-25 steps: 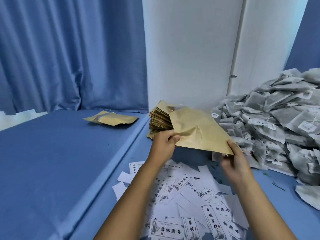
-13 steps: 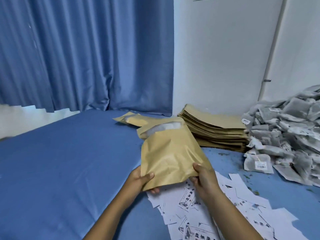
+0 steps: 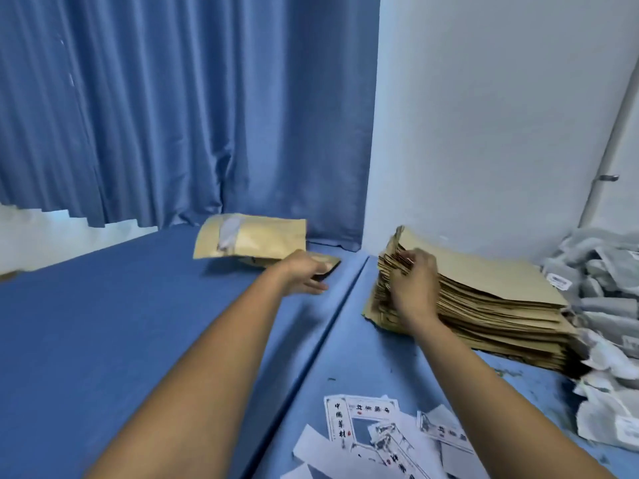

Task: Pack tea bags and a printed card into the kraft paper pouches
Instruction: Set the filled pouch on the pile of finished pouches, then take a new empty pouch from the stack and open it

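A filled kraft pouch [image 3: 256, 238], white tea bag showing at its mouth, lies at the back of the blue surface on top of another pouch [image 3: 328, 261]. My left hand [image 3: 306, 275] is stretched out just in front of it, fingers relaxed and holding nothing. My right hand [image 3: 413, 285] is on the left end of the tall stack of empty kraft pouches [image 3: 491, 305]; its fingers curl round the edge of the top pouches. Printed cards [image 3: 377, 433] lie scattered at the front. A heap of grey tea bags [image 3: 601, 305] fills the right edge.
A blue curtain [image 3: 173, 115] hangs behind the left surface and a white wall [image 3: 484, 115] stands behind the stack. A seam [image 3: 321, 340] runs between the two blue surfaces. Small tea crumbs dot the cloth near the stack.
Both hands let go of the filled pouch; it now lies at the back left on another pouch. My right hand has moved to the stack of empty pouches. The view has swung left.
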The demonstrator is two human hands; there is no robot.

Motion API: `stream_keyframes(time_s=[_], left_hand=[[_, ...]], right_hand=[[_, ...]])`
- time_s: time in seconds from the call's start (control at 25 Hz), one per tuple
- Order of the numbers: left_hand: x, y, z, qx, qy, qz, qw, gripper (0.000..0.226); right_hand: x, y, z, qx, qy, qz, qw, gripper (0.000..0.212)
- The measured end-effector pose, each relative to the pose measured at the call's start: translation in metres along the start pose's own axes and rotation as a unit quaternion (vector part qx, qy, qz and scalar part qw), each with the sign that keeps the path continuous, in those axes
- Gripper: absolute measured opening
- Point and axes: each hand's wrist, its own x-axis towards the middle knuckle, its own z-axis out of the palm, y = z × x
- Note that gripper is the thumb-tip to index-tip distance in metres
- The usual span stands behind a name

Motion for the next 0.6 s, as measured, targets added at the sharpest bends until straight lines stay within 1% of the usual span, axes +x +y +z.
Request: stream_keyframes(time_s=[0.04,0.08,0.12,0.16,0.2,0.24,0.28,0.32,0.36,0.4,0.44,0.52,0.56,0.6], left_hand=[[0.007,-0.007,0.009,0.03,-0.003,-0.008,1.0,0.031],[0.013,-0.015,0.017,0.034,-0.008,-0.01,0.999,0.045],[0.017,-0.022,0.025,0.027,-0.013,-0.013,0.999,0.057],[0.021,-0.028,0.033,0.024,-0.018,-0.017,0.999,0.063],[0.023,-0.035,0.04,0.029,-0.022,-0.019,0.999,0.064],[0.024,-0.039,0.047,0.039,-0.022,-0.015,0.999,0.061],[0.026,-0.041,0.053,0.049,-0.019,-0.01,0.999,0.058],[0.028,-0.041,0.059,0.055,-0.013,-0.005,0.998,0.056],[0.029,-0.04,0.066,0.058,-0.009,0.004,0.998,0.053],[0.031,-0.039,0.072,0.063,-0.01,0.018,0.998,0.051],[0.032,-0.036,0.078,0.075,-0.012,0.033,0.997,0.049],[0.034,-0.032,0.087,0.108,-0.014,0.059,0.992,0.045],[0.035,-0.032,0.09,0.12,-0.015,0.069,0.99,0.042],[0.036,-0.032,0.093,0.131,-0.016,0.077,0.988,0.039]], right_hand=[[0.013,0.023,-0.007,-0.104,-0.008,-0.02,0.994,0.048],[0.025,0.045,-0.014,-0.2,-0.038,-0.015,0.979,0.059],[0.033,0.061,-0.02,-0.28,-0.078,0.008,0.957,0.069],[0.038,0.073,-0.025,-0.328,-0.109,0.025,0.938,0.073],[0.039,0.081,-0.027,-0.345,-0.125,0.028,0.93,0.069],[0.036,0.085,-0.027,-0.343,-0.127,0.018,0.931,0.058],[0.032,0.087,-0.027,-0.341,-0.121,-0.002,0.932,0.045],[0.028,0.089,-0.027,-0.359,-0.115,-0.028,0.926,0.035],[0.024,0.092,-0.027,-0.384,-0.11,-0.055,0.915,0.03],[0.023,0.096,-0.027,-0.399,-0.1,-0.078,0.908,0.028],[0.025,0.099,-0.028,-0.398,-0.083,-0.09,0.909,0.029],[0.034,0.102,-0.032,-0.361,-0.019,-0.095,0.927,0.031],[0.041,0.102,-0.036,-0.348,0.004,-0.085,0.934,0.036],[0.049,0.103,-0.039,-0.357,-0.01,-0.068,0.931,0.046]])
